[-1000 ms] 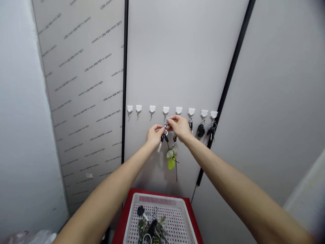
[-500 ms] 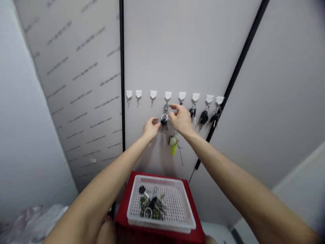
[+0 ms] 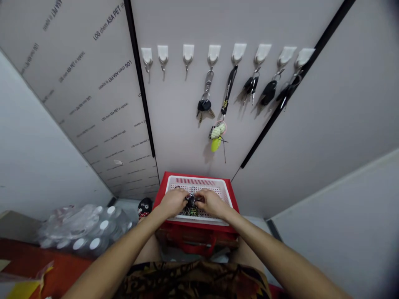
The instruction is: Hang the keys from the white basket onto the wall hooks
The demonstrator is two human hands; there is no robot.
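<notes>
Both of my hands are down in a white perforated plastic basket (image 3: pixel 183 181) on a red surface. My left hand (image 3: pixel 173 202) has its fingers closed at the left side of a bunch of keys (image 3: pixel 191 202) with black heads. From the right, my right hand (image 3: pixel 212 203) pinches at the same bunch. The fingers partly cover it, and other metal and green-patterned pieces lie just below. Above, on the wall, keys with black heads (image 3: pixel 204 106) hang by a metal clip from a white hook (image 3: pixel 214 54).
A row of white hooks runs along the wall, the three leftmost bare. A black lanyard (image 3: pixel 230 87) with a yellow-green charm (image 3: pixel 215 143) hangs mid-row, and more key bunches (image 3: pixel 250 86) hang to the right. Wrapped plastic bottles (image 3: pixel 93 232) stand at lower left.
Both hands have moved down from the keys on the fourth hook into the basket. Those keys now hang free. The view has tilted lower, showing the bottles and my lap.
</notes>
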